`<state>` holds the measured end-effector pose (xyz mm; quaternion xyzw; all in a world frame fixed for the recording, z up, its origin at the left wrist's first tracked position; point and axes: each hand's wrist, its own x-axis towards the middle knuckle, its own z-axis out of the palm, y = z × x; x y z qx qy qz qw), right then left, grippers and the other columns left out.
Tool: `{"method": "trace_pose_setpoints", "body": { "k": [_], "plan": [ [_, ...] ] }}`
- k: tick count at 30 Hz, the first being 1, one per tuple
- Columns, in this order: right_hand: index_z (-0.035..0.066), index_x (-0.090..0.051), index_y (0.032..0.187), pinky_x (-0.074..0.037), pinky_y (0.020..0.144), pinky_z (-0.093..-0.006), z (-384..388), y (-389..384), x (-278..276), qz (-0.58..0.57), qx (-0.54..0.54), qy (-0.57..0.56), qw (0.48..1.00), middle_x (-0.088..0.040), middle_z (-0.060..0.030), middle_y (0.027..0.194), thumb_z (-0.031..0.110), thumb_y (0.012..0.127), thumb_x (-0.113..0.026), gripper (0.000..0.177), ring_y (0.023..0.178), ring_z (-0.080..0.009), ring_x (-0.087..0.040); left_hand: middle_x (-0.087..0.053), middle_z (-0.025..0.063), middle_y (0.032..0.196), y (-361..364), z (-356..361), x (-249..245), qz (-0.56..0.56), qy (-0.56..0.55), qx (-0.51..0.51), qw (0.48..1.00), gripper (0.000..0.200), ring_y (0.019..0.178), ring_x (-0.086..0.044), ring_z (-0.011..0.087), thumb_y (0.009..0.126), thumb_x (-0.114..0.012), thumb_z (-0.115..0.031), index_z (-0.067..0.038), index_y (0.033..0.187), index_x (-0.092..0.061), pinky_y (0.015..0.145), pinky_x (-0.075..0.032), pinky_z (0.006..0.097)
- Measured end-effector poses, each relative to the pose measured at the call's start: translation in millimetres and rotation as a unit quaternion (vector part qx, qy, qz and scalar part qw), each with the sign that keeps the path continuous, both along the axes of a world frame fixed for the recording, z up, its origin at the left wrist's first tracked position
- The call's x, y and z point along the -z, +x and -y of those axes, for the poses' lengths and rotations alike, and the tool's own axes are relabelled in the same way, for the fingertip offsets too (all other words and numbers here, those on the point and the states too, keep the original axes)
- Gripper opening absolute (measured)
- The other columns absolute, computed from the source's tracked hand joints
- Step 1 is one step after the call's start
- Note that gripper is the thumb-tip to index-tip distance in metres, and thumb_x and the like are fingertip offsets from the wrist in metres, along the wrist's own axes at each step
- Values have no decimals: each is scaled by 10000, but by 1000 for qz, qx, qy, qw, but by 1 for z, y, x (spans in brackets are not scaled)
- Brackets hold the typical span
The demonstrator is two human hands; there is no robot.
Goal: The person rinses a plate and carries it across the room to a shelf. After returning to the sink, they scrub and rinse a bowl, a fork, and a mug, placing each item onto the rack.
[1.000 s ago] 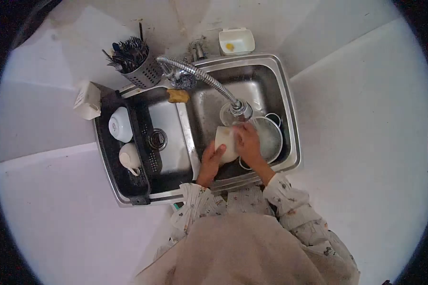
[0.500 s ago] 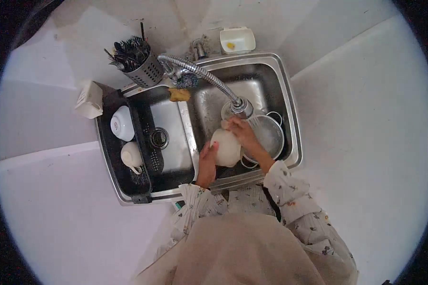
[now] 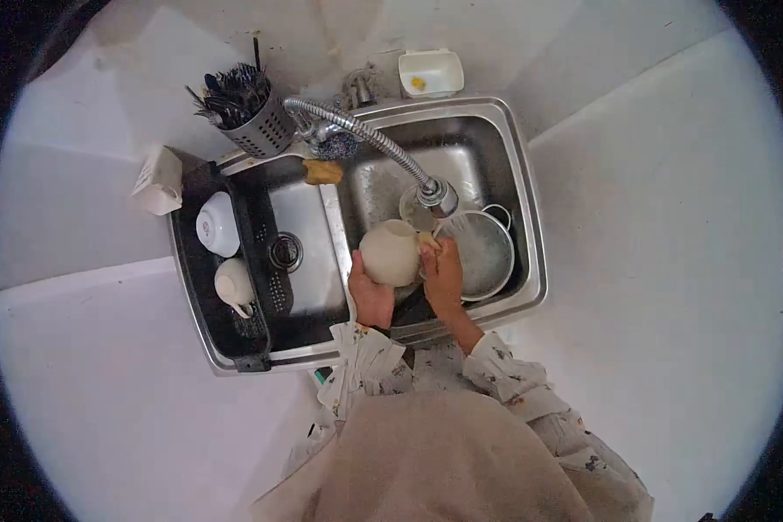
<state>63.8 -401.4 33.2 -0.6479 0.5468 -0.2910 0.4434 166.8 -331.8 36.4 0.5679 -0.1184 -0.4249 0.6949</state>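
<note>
Rack [image 3: 259, 248] in the left basin holds a cup [image 3: 233, 283]. Left hand [image 3: 370, 297] cups the bowl [image 3: 390, 252] from below, gripping it, over the sink's [image 3: 531, 217] right basin, just under the tap head [image 3: 439, 197]. Right hand [image 3: 444, 274] curls against the bowl's right side; cannot tell whether it grips. Pot [image 3: 487, 257] sits just beside.
</note>
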Motion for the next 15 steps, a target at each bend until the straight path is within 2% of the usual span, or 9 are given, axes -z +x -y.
{"method": "trace_pose_setpoints", "body": {
  "k": [1, 3, 4, 6, 7, 9, 11, 14, 15],
  "plan": [
    [-4, -522, 925, -395, 791, -402, 3, 1, 3, -50, -26, -95, 994, -526, -155, 928, 231, 868, -492, 244, 888, -337, -509, -534, 135, 1146, -2, 1, 6, 1, 2, 0, 1000, 418, 1070, -506, 227, 932, -403, -327, 15, 1168, -452, 929, -411, 380],
    [-5, -522, 927, -386, 794, -383, 4, 7, -4, -100, -51, -186, 976, -514, -166, 929, 202, 850, -494, 223, 907, -334, -493, -519, 140, 1165, -10, 5, 9, -376, -164, -110, 905, 406, 1087, -491, 240, 928, -416, -309, 13, 1176, -441, 934, -407, 379],
    [3, -538, 921, -383, 807, -400, 0, 14, -7, -53, -115, -262, 957, -512, -167, 941, 166, 818, -515, 194, 919, -338, -489, -519, 140, 1165, -11, 3, 25, -377, -163, -110, 905, 406, 1087, -491, 240, 928, -416, -309, 13, 1176, -441, 934, -407, 379],
    [11, -554, 915, -379, 820, -417, -5, 14, -10, -4, -176, -337, 925, -510, -168, 952, 129, 787, -536, 176, 932, -342, -485, -500, 139, 1198, -8, 2, 58, -491, -349, 57, 796, 413, 1118, -469, 250, 925, -419, -301, 13, 1194, -425, 956, -385, 382],
    [15, -562, 920, -380, 823, -422, -8, 4, -11, -15, -205, -338, 918, -512, -163, 953, 91, 768, -546, 172, 939, -336, -486, -500, 139, 1198, -5, 2, 60, -488, -352, 59, 796, 413, 1118, -469, 250, 925, -419, -301, 13, 1194, -425, 956, -385, 382],
    [18, -570, 925, -381, 825, -428, -11, -13, -4, -26, -234, -338, 911, -513, -158, 954, 53, 748, -556, 181, 946, -330, -488, -504, 136, 1198, 0, 1, 33, -375, -136, -54, 915, 415, 1093, -486, 245, 922, -425, -294, 12, 1202, -420, 943, -388, 376],
    [21, -578, 917, -402, 799, -424, -10, -26, 7, -47, -128, -212, 968, -519, -143, 946, 14, 700, -587, 217, 912, -332, -501, -518, 127, 1182, 3, 5, 29, -320, -169, -55, 930, 411, 1065, -501, 232, 927, -414, -305, -3, 1205, -425, 932, -390, 370],
    [26, -576, 912, -425, 761, -404, 27, -10, -27, -10, -130, -213, 968, -521, -137, 927, 2, 665, -602, 249, 865, -329, -515, -517, 125, 1181, 6, 8, 7, -338, -115, -108, 928, 385, 1053, -514, 232, 938, -384, -297, -19, 1200, -437, 930, -393, 370],
    [26, -576, 912, -425, 761, -404, 27, -7, -25, -11, -128, -214, 968, -521, -137, 927, 2, 665, -602, 249, 865, -329, -515, -520, 123, 1177, 3, 6, 8, -251, -85, -66, 962, 377, 1057, -516, 235, 938, -380, -296, -23, 1190, -448, 925, -401, 371]
  ]
}}
